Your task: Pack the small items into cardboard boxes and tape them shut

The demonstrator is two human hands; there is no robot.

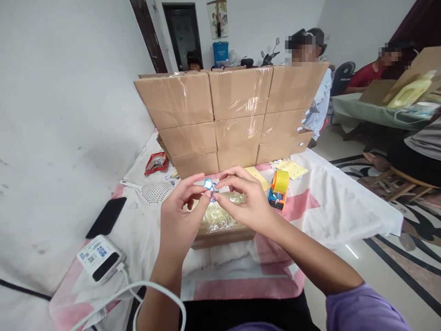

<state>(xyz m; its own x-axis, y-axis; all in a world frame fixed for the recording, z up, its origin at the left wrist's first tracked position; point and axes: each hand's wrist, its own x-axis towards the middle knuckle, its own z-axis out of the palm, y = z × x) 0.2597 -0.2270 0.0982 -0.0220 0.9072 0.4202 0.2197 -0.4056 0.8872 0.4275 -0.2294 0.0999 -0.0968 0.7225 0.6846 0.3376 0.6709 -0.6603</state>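
Observation:
Both hands meet above a taped cardboard box (223, 236) at the middle of the table. My left hand (182, 207) pinches a small white label with a blue border (208, 185) between thumb and fingers. From the other side, the thumb and index finger of my right hand (243, 195) close on the label's edge. Clear tape shines on the box top, partly hidden by my hands. Right of the box stands an orange and blue tape dispenser (276, 200) with a yellow tape roll (280, 181).
A wall of stacked cardboard boxes (237, 119) stands behind. On the left lie a white perforated strainer (155, 192), a red packet (156, 163), a black phone (106, 217) and a white cabled device (99, 258). Yellow label sheets (291, 169) lie right. Other people sit beyond.

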